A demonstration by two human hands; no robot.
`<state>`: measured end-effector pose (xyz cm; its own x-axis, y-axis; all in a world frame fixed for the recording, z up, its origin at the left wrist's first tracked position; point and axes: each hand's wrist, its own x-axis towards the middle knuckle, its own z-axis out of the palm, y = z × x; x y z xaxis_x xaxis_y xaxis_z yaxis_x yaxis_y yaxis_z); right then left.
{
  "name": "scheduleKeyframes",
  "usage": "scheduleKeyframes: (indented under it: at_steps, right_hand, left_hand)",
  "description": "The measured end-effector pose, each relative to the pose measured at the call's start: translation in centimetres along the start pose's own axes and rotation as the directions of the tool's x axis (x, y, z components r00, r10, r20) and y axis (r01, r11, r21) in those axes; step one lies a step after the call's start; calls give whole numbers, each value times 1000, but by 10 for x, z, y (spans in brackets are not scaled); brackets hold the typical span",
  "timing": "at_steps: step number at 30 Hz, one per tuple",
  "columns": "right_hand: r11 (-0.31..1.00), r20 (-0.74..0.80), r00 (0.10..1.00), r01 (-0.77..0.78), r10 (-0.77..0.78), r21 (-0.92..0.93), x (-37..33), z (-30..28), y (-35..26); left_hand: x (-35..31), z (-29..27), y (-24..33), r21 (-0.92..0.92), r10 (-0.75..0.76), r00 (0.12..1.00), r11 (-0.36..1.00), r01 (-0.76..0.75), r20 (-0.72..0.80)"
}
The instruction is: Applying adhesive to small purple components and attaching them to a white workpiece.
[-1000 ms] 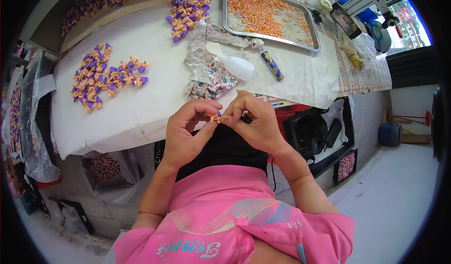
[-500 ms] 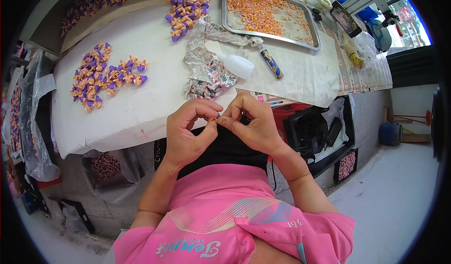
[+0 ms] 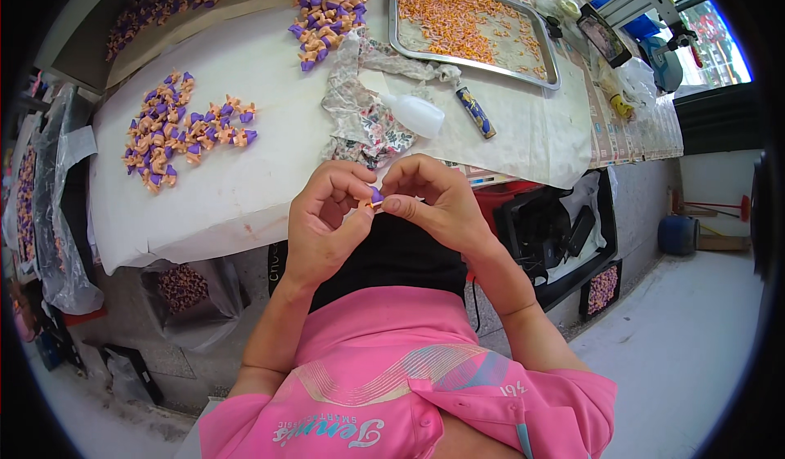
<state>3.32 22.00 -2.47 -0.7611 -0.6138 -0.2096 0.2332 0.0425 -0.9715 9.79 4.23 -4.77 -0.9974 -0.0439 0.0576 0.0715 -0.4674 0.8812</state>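
Just beyond the table's front edge, above my lap, a small purple-and-peach moulded piece (image 3: 376, 196) sits between my hands. My left hand (image 3: 325, 226) pinches it from the left with thumb and forefinger. From the right, the thumb and forefinger of my right hand (image 3: 441, 214) close on its other side; fingertips partly cover it. A pale, thin bit shows by the right thumb, too small to name. On the white-covered table (image 3: 270, 165), a loose pile of similar purple-and-peach pieces (image 3: 168, 132) lies at left, and another pile (image 3: 325, 22) farther back.
A metal tray (image 3: 474, 65) of small orange-and-pink parts stands at the back. Nearer lie a crumpled floral cloth (image 3: 364, 124), a white squeeze bottle (image 3: 417, 116) and a patterned blue tube (image 3: 475, 113). Right of my lap is an open black drawer or bin (image 3: 523, 242).
My fingers have shifted and opened slightly around the piece, so more of its purple part shows. My right hand has risen a little; the table's things stay put.
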Motion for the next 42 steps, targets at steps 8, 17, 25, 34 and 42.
scheduleKeyframes:
  at_steps: [8,17,25,34,42]
  right_hand:
    - [990,-26,993,117,-119,-81,6,7,4]
    - [921,-108,968,178,-228,-346,13,0,-10]
    - [537,-215,753,210,-622,-817,39,-49,-31]
    - [500,-169,866,103,-470,-860,53,-61,-35]
    - [533,-182,890,78,-418,-843,36,-83,-54]
  left_hand:
    - [2,-7,4,57,67,997,996,-68,24]
    - [17,-30,23,463,176,980,879,-114,-91]
    - [47,-77,50,985,500,866,149,-92,5]
    - [84,-63,67,996,549,831,-53,-70,88]
    - [168,-31,39,969,414,900,134,-210,138]
